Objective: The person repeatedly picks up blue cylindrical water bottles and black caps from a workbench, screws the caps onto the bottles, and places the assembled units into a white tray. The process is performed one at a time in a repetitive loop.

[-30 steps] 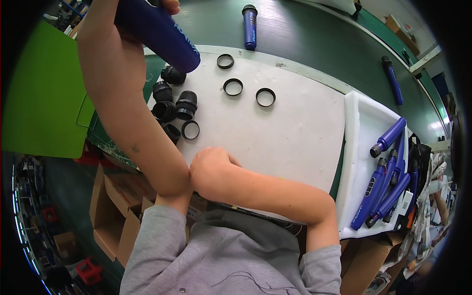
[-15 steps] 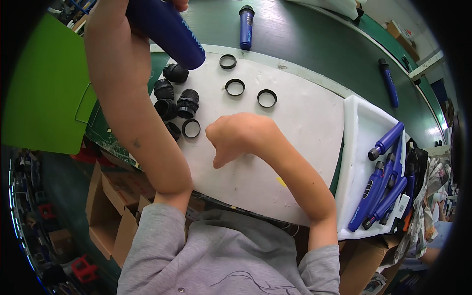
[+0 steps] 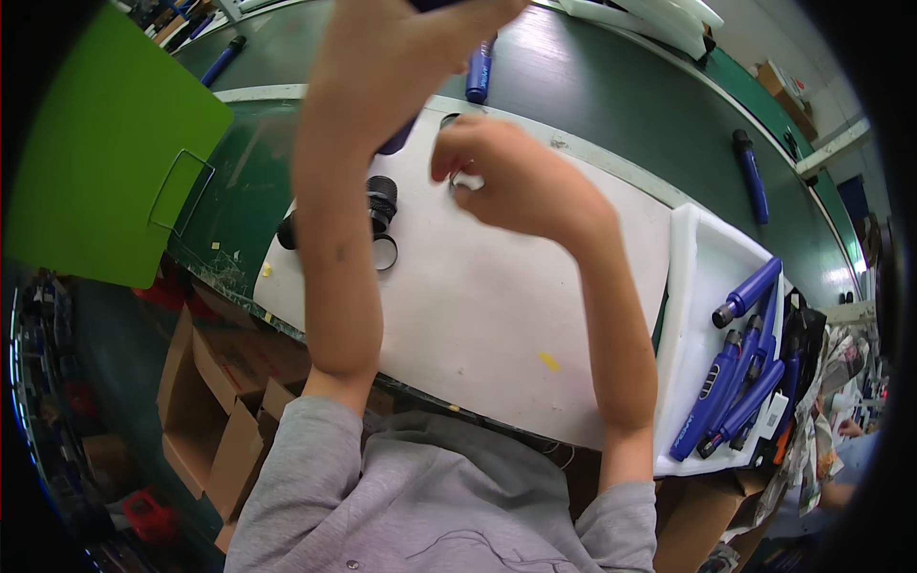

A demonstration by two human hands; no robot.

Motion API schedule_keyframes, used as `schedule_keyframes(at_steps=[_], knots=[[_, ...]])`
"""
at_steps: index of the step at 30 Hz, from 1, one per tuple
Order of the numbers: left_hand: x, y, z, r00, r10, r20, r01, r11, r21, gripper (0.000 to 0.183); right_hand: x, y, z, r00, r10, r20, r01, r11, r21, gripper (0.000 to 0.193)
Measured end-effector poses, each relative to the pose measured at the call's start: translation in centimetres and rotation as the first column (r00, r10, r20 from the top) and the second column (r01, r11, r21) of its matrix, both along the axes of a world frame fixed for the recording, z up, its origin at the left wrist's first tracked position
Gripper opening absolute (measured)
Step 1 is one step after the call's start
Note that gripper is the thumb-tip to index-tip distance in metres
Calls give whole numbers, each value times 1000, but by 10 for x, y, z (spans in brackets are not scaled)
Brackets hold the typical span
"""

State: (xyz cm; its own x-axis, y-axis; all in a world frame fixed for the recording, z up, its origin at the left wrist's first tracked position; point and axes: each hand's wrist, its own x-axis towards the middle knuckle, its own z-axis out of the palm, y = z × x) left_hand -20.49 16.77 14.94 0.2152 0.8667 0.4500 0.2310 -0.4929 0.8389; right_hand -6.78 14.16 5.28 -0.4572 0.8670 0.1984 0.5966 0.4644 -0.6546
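Note:
My left hand (image 3: pixel 406 57) is raised at the top of the view. It is closed around a dark blue microphone handle (image 3: pixel 399 139), mostly hidden behind the hand and forearm. My right hand (image 3: pixel 521 177) is over the far part of the white work board (image 3: pixel 478 315). Its curled fingers pinch a thin black ring (image 3: pixel 461 181), somewhat blurred. Just beyond those fingers another black ring (image 3: pixel 450 120) lies partly covered. Beside my left forearm are black ribbed microphone heads (image 3: pixel 382 196), some hidden by the arm, and a black ring (image 3: pixel 384 252) on the board.
A white foam tray (image 3: pixel 680 334) holding several blue microphone handles (image 3: pixel 712 392) stands at the right. Beyond the board, blue microphones (image 3: pixel 752 177) lie on the green belt (image 3: pixel 611 95). A green panel (image 3: pixel 95 153) is at the left, above an open cardboard box (image 3: pixel 215 382).
My left hand has swung right with the blue microphone handle. My right hand has moved away from me to the rings and now pinches one. The view has shifted slightly.

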Motion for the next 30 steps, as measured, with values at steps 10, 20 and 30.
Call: schedule_keyframes(at_steps=[10,20,30], knots=[[22,75,-69,925,-326,-196,331,943,-6,59,104,-36,80,866,-287,-410,463,771,438,17],[52,33,-56,852,-405,-331,452,888,79,69,93,-49,86,867,-253,-429,459,739,492,15],[67,23,-60,891,-443,95,377,842,386,56,63,-43,87,934,10,-358,278,608,743,16]])
